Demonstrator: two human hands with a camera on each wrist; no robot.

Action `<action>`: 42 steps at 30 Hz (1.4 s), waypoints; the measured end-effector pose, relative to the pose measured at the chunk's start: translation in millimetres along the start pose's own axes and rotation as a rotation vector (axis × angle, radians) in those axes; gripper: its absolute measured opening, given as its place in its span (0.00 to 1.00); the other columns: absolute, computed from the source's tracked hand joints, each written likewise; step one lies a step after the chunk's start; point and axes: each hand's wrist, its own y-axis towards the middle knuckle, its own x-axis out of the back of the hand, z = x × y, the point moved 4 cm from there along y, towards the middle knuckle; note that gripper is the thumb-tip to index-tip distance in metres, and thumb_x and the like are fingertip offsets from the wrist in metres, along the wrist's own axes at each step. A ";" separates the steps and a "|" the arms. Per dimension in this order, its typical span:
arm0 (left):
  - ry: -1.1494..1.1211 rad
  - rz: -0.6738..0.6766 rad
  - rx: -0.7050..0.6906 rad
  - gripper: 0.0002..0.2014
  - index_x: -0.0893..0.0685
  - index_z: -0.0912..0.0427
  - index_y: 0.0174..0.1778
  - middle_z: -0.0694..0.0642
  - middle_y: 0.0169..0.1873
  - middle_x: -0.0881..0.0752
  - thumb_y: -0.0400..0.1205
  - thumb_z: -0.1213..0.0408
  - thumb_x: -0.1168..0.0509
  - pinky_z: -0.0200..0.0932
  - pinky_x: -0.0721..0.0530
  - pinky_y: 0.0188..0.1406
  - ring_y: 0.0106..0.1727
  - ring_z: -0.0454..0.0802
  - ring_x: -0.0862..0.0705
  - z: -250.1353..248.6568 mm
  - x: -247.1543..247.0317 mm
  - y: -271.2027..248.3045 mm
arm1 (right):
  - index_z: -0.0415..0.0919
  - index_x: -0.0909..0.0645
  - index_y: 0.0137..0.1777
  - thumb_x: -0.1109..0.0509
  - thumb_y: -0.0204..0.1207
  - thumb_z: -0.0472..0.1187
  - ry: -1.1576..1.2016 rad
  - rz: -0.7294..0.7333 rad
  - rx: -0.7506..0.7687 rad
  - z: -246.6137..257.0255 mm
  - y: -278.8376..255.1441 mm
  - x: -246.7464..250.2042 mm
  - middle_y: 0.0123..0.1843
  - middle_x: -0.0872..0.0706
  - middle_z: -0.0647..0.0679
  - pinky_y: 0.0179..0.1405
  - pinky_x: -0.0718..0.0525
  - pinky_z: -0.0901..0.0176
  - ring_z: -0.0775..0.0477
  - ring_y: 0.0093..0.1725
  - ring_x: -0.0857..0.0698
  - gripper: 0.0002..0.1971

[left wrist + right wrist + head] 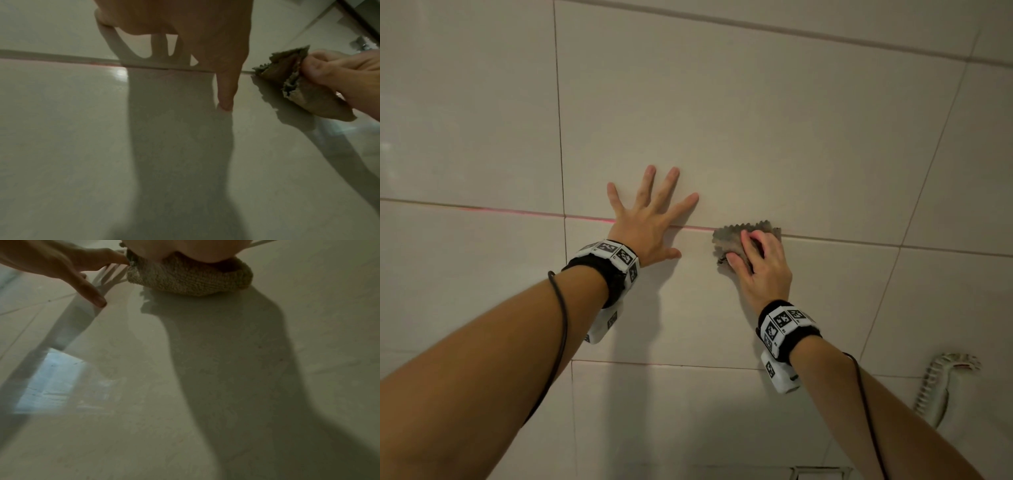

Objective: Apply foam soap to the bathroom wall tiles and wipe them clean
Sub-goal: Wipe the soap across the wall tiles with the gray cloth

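Left hand [650,222] flat with fingers spread wide on the wall tiles [756,137], right hand [760,263] just beside it, fingers curled over a bunched grey cloth [732,236] pressed to the tiles at a grout line [859,241]

Head view, lower right: you have a ribbed metal hose [928,387], curving over at its top and dropping down; its lower end leaves the frame. A thin red light line [585,217] runs level across the left half and shows faintly in the left wrist view [102,63]. Bottom edge: a pale frame edge [818,472], too cropped to identify.

Left wrist view, upper right: a blurred shiny metal fitting [358,43] beside a dark slanted frame [357,17].

Right wrist view, left side: a pale blue-white reflection [51,381], four-sided.
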 end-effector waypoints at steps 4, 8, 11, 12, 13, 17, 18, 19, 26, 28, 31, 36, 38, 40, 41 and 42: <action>-0.009 -0.007 0.014 0.59 0.61 0.32 0.86 0.52 0.86 0.72 0.68 0.30 0.27 0.94 0.46 0.67 0.87 0.65 0.68 -2.4 0.3 -1.8 | 0.38 0.14 0.66 0.36 0.81 0.57 0.015 -0.011 0.010 -1.8 -0.9 -2.3 0.63 0.15 0.43 0.54 0.12 0.47 0.39 0.66 0.18 0.25; -0.026 -0.001 0.041 0.59 0.59 0.32 0.86 0.51 0.87 0.70 0.68 0.33 0.24 0.93 0.44 0.68 0.87 0.66 0.67 -5.5 2.4 -3.6 | 0.37 0.13 0.65 0.37 0.83 0.58 0.032 -0.028 0.023 -0.4 1.5 -1.6 0.62 0.14 0.43 0.53 0.12 0.46 0.38 0.65 0.17 0.26; -0.015 -0.007 0.053 0.58 0.60 0.33 0.85 0.52 0.87 0.69 0.70 0.34 0.25 0.91 0.40 0.68 0.87 0.67 0.65 -5.2 -0.2 -6.3 | 0.38 0.14 0.65 0.41 0.84 0.60 0.043 -0.017 0.017 0.6 1.2 -1.8 0.62 0.15 0.43 0.53 0.12 0.45 0.39 0.65 0.17 0.28; -0.005 -0.012 0.059 0.58 0.61 0.33 0.85 0.53 0.87 0.69 0.70 0.34 0.25 0.90 0.38 0.68 0.87 0.67 0.65 -4.0 -1.6 -7.8 | 0.38 0.14 0.66 0.42 0.84 0.60 0.047 -0.007 0.015 2.0 1.2 -2.9 0.63 0.16 0.43 0.53 0.12 0.45 0.39 0.65 0.18 0.28; 0.003 -0.015 0.066 0.59 0.62 0.33 0.85 0.53 0.87 0.69 0.70 0.35 0.25 0.90 0.37 0.68 0.88 0.67 0.64 -2.2 -3.0 -9.3 | 0.38 0.15 0.66 0.42 0.84 0.61 0.051 0.007 0.015 3.8 1.2 -4.5 0.63 0.16 0.44 0.53 0.12 0.45 0.39 0.65 0.18 0.28; 0.014 -0.005 0.076 0.59 0.66 0.32 0.84 0.51 0.87 0.70 0.71 0.35 0.25 0.88 0.36 0.69 0.88 0.66 0.65 5.0 -6.0 -14.4 | 0.38 0.15 0.67 0.42 0.84 0.60 0.064 0.040 0.035 14.4 2.5 -9.1 0.64 0.16 0.44 0.56 0.13 0.46 0.40 0.66 0.19 0.28; 0.015 -0.008 0.078 0.59 0.66 0.32 0.84 0.52 0.87 0.70 0.71 0.35 0.25 0.87 0.36 0.69 0.88 0.66 0.64 6.9 -6.1 -15.4 | 0.38 0.15 0.67 0.41 0.84 0.60 0.061 0.048 0.036 16.5 2.6 -10.0 0.64 0.16 0.44 0.57 0.13 0.47 0.40 0.66 0.19 0.28; 0.019 -0.014 0.080 0.59 0.66 0.33 0.84 0.52 0.87 0.69 0.71 0.35 0.25 0.87 0.35 0.69 0.88 0.66 0.64 8.5 -6.2 -17.0 | 0.38 0.15 0.67 0.41 0.83 0.59 0.062 0.053 0.032 18.2 2.6 -11.0 0.64 0.16 0.44 0.57 0.13 0.46 0.40 0.66 0.19 0.28; 0.042 -0.027 0.075 0.58 0.65 0.36 0.84 0.55 0.88 0.66 0.73 0.36 0.26 0.84 0.36 0.72 0.89 0.65 0.59 28.0 -4.8 -23.9 | 0.39 0.15 0.68 0.43 0.83 0.61 0.069 0.068 0.008 31.6 3.8 -19.1 0.64 0.16 0.46 0.58 0.13 0.47 0.41 0.67 0.19 0.29; 0.030 -0.011 0.092 0.58 0.66 0.36 0.84 0.55 0.87 0.68 0.73 0.36 0.26 0.85 0.39 0.73 0.88 0.64 0.61 35.6 -3.3 -25.1 | 0.39 0.15 0.68 0.42 0.83 0.61 0.087 0.066 -0.009 36.7 3.0 -22.1 0.65 0.17 0.46 0.58 0.13 0.46 0.41 0.68 0.19 0.29; 0.010 0.003 0.115 0.58 0.65 0.35 0.85 0.54 0.87 0.69 0.73 0.36 0.26 0.85 0.41 0.74 0.88 0.65 0.63 51.0 -3.5 -28.9 | 0.39 0.15 0.67 0.38 0.81 0.59 0.110 0.062 -0.044 45.5 2.5 -27.8 0.65 0.17 0.46 0.59 0.14 0.45 0.42 0.68 0.20 0.26; 0.014 0.015 0.128 0.60 0.65 0.34 0.85 0.54 0.86 0.70 0.71 0.33 0.26 0.87 0.42 0.73 0.88 0.66 0.64 80.8 -4.6 -34.9 | 0.39 0.14 0.66 0.37 0.81 0.58 0.083 0.041 -0.008 63.4 3.7 -39.7 0.63 0.16 0.45 0.56 0.12 0.47 0.40 0.66 0.19 0.26; 0.011 0.021 0.131 0.59 0.65 0.34 0.85 0.54 0.86 0.71 0.71 0.33 0.26 0.87 0.42 0.73 0.87 0.66 0.65 88.9 -3.9 -36.7 | 0.39 0.14 0.66 0.37 0.80 0.58 0.086 0.037 -0.016 71.2 4.0 -44.0 0.63 0.15 0.45 0.56 0.13 0.48 0.41 0.67 0.19 0.26; -0.001 0.022 0.130 0.59 0.65 0.33 0.85 0.53 0.86 0.71 0.71 0.33 0.27 0.87 0.42 0.73 0.87 0.67 0.65 95.9 -2.9 -39.0 | 0.38 0.14 0.65 0.36 0.80 0.57 0.088 0.028 -0.015 79.8 4.6 -48.4 0.63 0.15 0.44 0.56 0.13 0.48 0.41 0.66 0.19 0.25; -0.007 0.021 0.130 0.59 0.65 0.33 0.85 0.53 0.86 0.71 0.71 0.32 0.27 0.88 0.43 0.73 0.87 0.67 0.65 100.5 -3.3 -40.0 | 0.38 0.14 0.65 0.36 0.80 0.57 0.085 0.026 -0.005 85.2 5.1 -51.2 0.62 0.15 0.44 0.57 0.13 0.48 0.41 0.66 0.19 0.25; -0.011 0.018 0.130 0.59 0.65 0.33 0.85 0.53 0.86 0.71 0.71 0.32 0.27 0.88 0.43 0.73 0.87 0.66 0.66 105.3 -4.0 -40.8 | 0.38 0.14 0.65 0.36 0.80 0.57 0.080 0.025 0.007 90.3 5.4 -54.5 0.62 0.15 0.44 0.57 0.13 0.48 0.40 0.66 0.19 0.25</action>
